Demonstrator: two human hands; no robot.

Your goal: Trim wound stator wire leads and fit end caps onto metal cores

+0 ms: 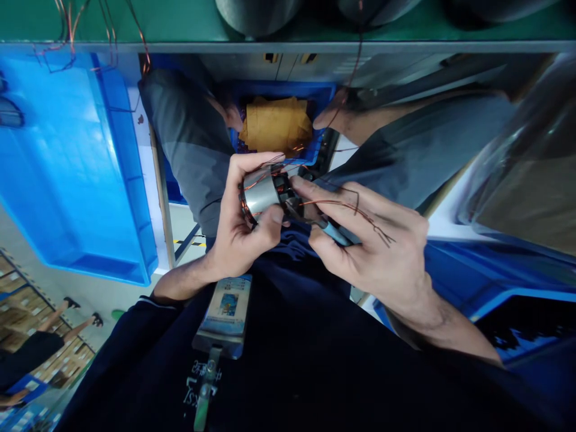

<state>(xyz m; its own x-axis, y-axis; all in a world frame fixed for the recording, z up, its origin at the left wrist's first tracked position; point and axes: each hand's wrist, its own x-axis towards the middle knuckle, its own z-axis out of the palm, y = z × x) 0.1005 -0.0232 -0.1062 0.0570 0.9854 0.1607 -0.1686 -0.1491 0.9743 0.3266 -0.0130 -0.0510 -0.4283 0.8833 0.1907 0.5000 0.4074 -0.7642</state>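
A silver metal cylinder with copper wires and dark slotted ends lies sideways in my left hand, its thumb and fingers wrapped round it. My right hand is closed around a small tool with a blue handle. The tool's dark metal head touches or nearly touches the right end of the cylinder, and its tip is hard to make out. Copper wires run from that end across the back of my right fingers. One thin wire rises from the cylinder toward the green bench.
Above is the edge of a green bench with metal cylinders and hanging copper wires. A big blue tray stands left. Between the legs, a blue bin holds yellow-brown sheets. Another blue bin is at right. A person is far left.
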